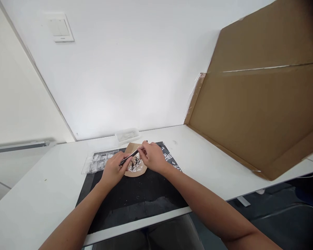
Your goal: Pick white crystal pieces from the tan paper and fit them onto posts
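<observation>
Both hands are closed around a thin dark stick-like piece (pixel 134 153), whose exact kind I cannot make out. My left hand (pixel 113 170) grips its lower left end; my right hand (pixel 154 158) pinches it toward the upper right. Below it lies a tan paper piece (pixel 136 174) with a rounded lower edge, bearing small white and black scraps (pixel 140 168). The paper rests on a black mat (pixel 130 194). Small white pieces (pixel 168 156) sit in rows on the mat's right side, partly behind my right hand.
A clear compartment tray (pixel 87 168) is left of my left hand. Behind the mat stands a translucent plastic tub (pixel 127 136). A large brown cardboard piece (pixel 250 114) leans at the right on the white table (pixel 211 166). The white wall (pixel 135 69) closes off the back.
</observation>
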Demonstrator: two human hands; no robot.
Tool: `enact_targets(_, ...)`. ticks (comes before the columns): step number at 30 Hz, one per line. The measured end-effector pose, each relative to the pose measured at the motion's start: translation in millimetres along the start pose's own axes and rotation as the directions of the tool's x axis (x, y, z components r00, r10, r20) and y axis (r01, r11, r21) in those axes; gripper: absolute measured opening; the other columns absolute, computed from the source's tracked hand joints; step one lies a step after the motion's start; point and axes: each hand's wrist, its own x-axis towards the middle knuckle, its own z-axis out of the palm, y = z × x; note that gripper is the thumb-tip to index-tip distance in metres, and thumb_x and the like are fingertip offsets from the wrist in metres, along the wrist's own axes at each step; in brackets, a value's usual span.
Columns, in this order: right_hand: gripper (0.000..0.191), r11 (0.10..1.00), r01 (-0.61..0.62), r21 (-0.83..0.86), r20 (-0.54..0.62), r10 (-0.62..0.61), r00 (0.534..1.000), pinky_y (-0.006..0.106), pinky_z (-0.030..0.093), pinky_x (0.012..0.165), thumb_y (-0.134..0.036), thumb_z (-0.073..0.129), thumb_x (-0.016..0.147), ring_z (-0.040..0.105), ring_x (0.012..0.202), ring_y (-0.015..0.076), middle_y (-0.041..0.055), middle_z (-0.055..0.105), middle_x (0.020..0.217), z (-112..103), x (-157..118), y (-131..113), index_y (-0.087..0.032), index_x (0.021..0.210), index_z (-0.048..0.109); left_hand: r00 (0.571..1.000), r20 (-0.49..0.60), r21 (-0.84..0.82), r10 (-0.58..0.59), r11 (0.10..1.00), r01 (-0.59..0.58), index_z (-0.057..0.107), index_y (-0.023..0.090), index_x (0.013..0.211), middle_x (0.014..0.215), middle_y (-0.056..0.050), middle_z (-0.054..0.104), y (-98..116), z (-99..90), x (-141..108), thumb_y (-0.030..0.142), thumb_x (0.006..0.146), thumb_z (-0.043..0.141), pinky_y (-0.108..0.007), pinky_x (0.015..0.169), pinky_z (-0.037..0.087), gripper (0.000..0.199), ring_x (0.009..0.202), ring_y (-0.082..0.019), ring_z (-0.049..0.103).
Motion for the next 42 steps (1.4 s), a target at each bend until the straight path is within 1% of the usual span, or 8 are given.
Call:
enact_targets(6, 0.013, 0.986, -0.166, -0.028, -0.096, 0.163, 0.982, 0.031, 0.041, 0.071, -0.030, 0.048, 0.102, 0.063, 0.062, 0.0188, 0.0001, 0.073, 0.074, -12, 6, 24, -0.024, 0.091, 0.047, 1.000, 0.001, 0.017, 0.018, 1.000, -0.018, 0.066, 0.021, 0.106, 0.090, -0.005, 0.070, 0, 1.7, -1, 0.033, 0.101, 0.054, -0.030, 0.074, 0.049, 0.018, 0.082, -0.019, 0.067)
enact_targets(11, 0.012, 0.998, -0.024, 0.058, 0.045, 0.021, 0.999, 0.034, 0.042, 0.083, -0.028, 0.047, 0.103, 0.064, 0.062, 0.0172, -0.0019, 0.073, 0.072, -7, 2, 9, -0.024, 0.092, 0.048, 1.000, 0.009, 0.026, 0.027, 0.999, -0.027, 0.066, 0.021, 0.105, 0.088, -0.005, 0.070, 0, 1.1, -1, 0.033, 0.101, 0.052, -0.029, 0.073, 0.049, 0.019, 0.083, -0.019, 0.068)
enact_targets(15, 0.016, 0.996, 0.054, 0.070, 0.113, -0.062, 0.992, 0.034, 0.041, 0.083, -0.028, 0.048, 0.103, 0.063, 0.062, 0.0167, 0.0000, 0.074, 0.076, -6, 0, -4, -0.023, 0.088, 0.048, 1.000, 0.012, 0.033, 0.022, 0.999, -0.023, 0.067, 0.021, 0.106, 0.083, -0.005, 0.068, -1, 0.4, -1, 0.033, 0.101, 0.052, -0.029, 0.071, 0.047, 0.020, 0.079, -0.019, 0.065)
enact_targets(23, 0.010, 0.998, -0.062, 0.007, 0.011, 0.062, 0.998, 0.034, 0.040, 0.083, -0.024, 0.049, 0.102, 0.062, 0.060, 0.0166, -0.0041, 0.074, 0.072, -22, 7, 23, -0.024, 0.092, 0.047, 1.000, 0.009, 0.004, -0.017, 1.000, 0.016, 0.068, 0.020, 0.103, 0.084, -0.005, 0.068, 2, 0.5, 0, 0.035, 0.100, 0.054, -0.029, 0.071, 0.047, 0.020, 0.080, -0.019, 0.066)
enact_targets(26, 0.010, 0.997, -0.051, 0.057, 0.012, 0.050, 0.999, 0.033, 0.041, 0.082, -0.024, 0.049, 0.102, 0.062, 0.061, 0.0162, -0.0045, 0.073, 0.073, -19, 6, 19, -0.024, 0.092, 0.046, 0.997, -0.005, -0.029, -0.071, 0.997, 0.071, 0.068, 0.022, 0.103, 0.081, -0.003, 0.070, 4, 0.0, 1, 0.037, 0.100, 0.055, -0.030, 0.070, 0.048, 0.020, 0.074, -0.018, 0.067)
enact_targets(32, 0.013, 0.993, 0.004, 0.119, 0.115, -0.018, 0.993, 0.034, 0.041, 0.085, -0.026, 0.047, 0.103, 0.062, 0.061, 0.0161, -0.0025, 0.073, 0.073, -10, 2, -1, -0.024, 0.090, 0.047, 0.984, 0.004, -0.119, -0.177, 0.977, 0.176, 0.069, 0.024, 0.100, 0.061, 0.005, 0.068, 5, -0.5, 3, 0.039, 0.099, 0.057, -0.029, 0.067, 0.051, 0.019, 0.059, -0.016, 0.067)
enact_targets(38, 0.014, 0.995, -0.081, 0.050, 0.030, 0.079, 0.996, 0.032, 0.042, 0.075, -0.024, 0.048, 0.102, 0.060, 0.058, 0.0169, -0.0037, 0.072, 0.070, -16, 7, 17, -0.024, 0.088, 0.045, 0.981, 0.007, -0.147, -0.191, 0.971, 0.190, 0.070, 0.024, 0.099, 0.068, 0.003, 0.072, 6, -0.6, 2, 0.039, 0.098, 0.058, -0.030, 0.070, 0.052, 0.020, 0.062, -0.016, 0.069)
enact_targets(42, 0.014, 0.985, -0.063, 0.162, 0.108, 0.046, 0.993, 0.028, 0.041, 0.066, -0.023, 0.048, 0.102, 0.063, 0.061, 0.0164, -0.0039, 0.071, 0.070, -12, 3, 10, -0.024, 0.089, 0.045, 0.984, 0.014, -0.145, -0.175, 0.974, 0.175, 0.071, 0.024, 0.099, 0.070, 0.003, 0.071, 5, -0.8, 2, 0.039, 0.097, 0.058, -0.030, 0.069, 0.051, 0.019, 0.062, -0.016, 0.068)
